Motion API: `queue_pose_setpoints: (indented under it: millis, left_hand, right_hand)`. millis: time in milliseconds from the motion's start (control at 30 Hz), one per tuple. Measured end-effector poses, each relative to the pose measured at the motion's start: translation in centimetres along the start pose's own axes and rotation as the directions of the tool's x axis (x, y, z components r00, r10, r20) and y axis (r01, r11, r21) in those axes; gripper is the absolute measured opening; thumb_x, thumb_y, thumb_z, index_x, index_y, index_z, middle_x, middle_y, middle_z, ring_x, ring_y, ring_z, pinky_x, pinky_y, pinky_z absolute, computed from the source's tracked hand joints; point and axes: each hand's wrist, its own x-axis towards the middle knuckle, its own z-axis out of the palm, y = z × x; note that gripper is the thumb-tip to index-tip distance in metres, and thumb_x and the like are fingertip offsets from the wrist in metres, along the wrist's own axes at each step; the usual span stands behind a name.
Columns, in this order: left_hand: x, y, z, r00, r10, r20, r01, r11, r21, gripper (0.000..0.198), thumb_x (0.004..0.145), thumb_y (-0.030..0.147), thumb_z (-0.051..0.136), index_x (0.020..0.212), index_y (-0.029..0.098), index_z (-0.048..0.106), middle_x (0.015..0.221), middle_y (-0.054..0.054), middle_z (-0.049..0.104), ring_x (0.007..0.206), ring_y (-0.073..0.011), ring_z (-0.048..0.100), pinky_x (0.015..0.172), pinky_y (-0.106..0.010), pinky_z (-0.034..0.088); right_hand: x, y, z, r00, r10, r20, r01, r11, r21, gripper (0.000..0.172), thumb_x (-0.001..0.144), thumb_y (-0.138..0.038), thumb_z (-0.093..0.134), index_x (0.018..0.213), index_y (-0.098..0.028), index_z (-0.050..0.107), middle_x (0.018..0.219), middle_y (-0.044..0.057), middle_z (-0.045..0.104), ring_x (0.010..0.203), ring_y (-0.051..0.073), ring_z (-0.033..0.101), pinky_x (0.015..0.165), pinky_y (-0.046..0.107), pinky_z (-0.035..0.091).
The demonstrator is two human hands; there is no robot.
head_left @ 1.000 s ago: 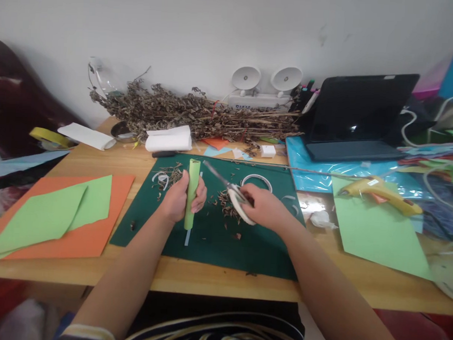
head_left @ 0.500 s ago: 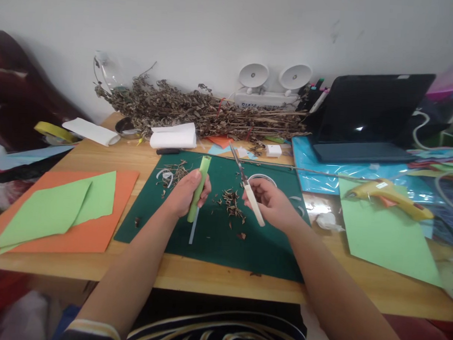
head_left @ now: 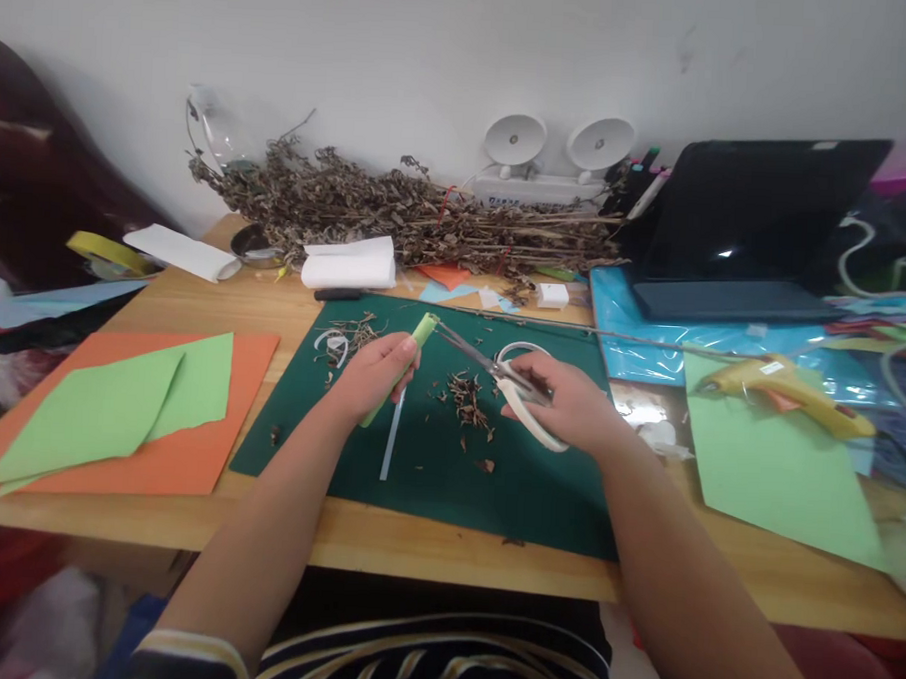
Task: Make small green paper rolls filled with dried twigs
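My left hand (head_left: 383, 371) is closed round a rolled green paper tube (head_left: 424, 328), its upper end tilted to the right. In my right hand (head_left: 559, 399) are white-handled scissors (head_left: 521, 413), the blades pointing left and slightly parted. The blade tips reach the tube's top end; whether they touch it I cannot tell. Beneath both hands lies a dark green cutting mat (head_left: 416, 498). Dry plant bits (head_left: 471, 400) are scattered on it between the hands. A thin pale strip (head_left: 390, 442) rests on the mat below my left hand.
Dried stems (head_left: 398, 212) are heaped along the wall. Green sheets (head_left: 89, 414) lie on orange paper (head_left: 184, 473) at left. To the right, a yellow glue gun (head_left: 788, 389) sits on green paper (head_left: 777, 484), with a dark tablet (head_left: 759, 218) behind it. A white roll (head_left: 349, 265) stands beyond the mat.
The scissors have swung from pointing away to pointing left, with their handles spread and blades at the tube's end. My left hand has tilted the tube further to the right.
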Motion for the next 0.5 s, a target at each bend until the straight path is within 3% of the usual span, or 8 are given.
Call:
queue_pose_setpoints:
  millis: [133, 500]
  left_hand:
    - [-0.05, -0.16, -0.27, 0.999, 0.02, 0.025, -0.022, 0.995, 0.097, 0.034, 0.079, 0.046, 0.035, 0.067, 0.016, 0.045, 0.042, 0.006, 0.038, 0.036, -0.0056, 0.036, 0.037, -0.018, 0.031]
    - [-0.11, -0.36, -0.46, 0.996, 0.033, 0.08, -0.045, 0.988, 0.145, 0.036, 0.079, 0.048, 0.035, 0.067, 0.016, 0.046, 0.044, 0.006, 0.038, 0.037, -0.0057, 0.037, 0.038, -0.018, 0.032]
  right_hand:
    - [0.0, 0.21, -0.12, 1.0, -0.02, -0.017, 0.02, 1.0, -0.013, 0.028, 0.064, -0.037, 0.061, 0.085, -0.019, 0.054, 0.072, 0.0, 0.057, 0.059, 0.011, 0.05, 0.053, 0.022, 0.039]
    - [-0.09, 0.36, -0.38, 0.998, -0.043, -0.037, 0.038, 0.991, -0.131, 0.029, 0.064, -0.041, 0.06, 0.083, -0.019, 0.054, 0.073, 0.001, 0.059, 0.059, 0.012, 0.052, 0.052, 0.021, 0.038]
